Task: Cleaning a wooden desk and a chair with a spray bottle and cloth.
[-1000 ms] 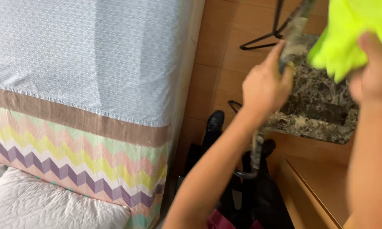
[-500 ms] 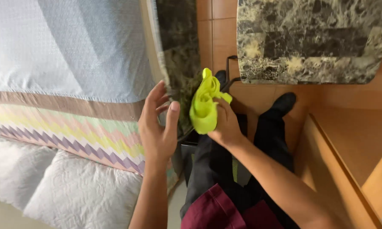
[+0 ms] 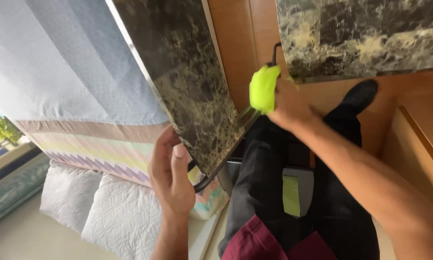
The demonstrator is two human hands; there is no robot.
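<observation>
Looking down from head height, a bed (image 3: 57, 82) with a pale blue cover and zigzag-striped edge fills the left, with white quilted pillows (image 3: 106, 212) below it. Just right of the bed, the left hand (image 3: 171, 175) grips the near corner of a dark marble tabletop (image 3: 187, 82); its fingers (image 3: 178, 159) curl against the stone edge beside a black metal frame (image 3: 211, 178). The slab's long axis runs from that corner up and away toward the top of the view. Further right, at the slab's right edge, the right hand (image 3: 288, 108) is closed around a bright yellow-green cloth (image 3: 263, 89), bunched and pressed near the frame, just below a second marble surface (image 3: 361, 33). The cloth lies up and to the right of the left hand, well apart. Dark trousers (image 3: 269, 192) and a black shoe (image 3: 361, 94) show below, on a wooden floor (image 3: 240, 43).
</observation>
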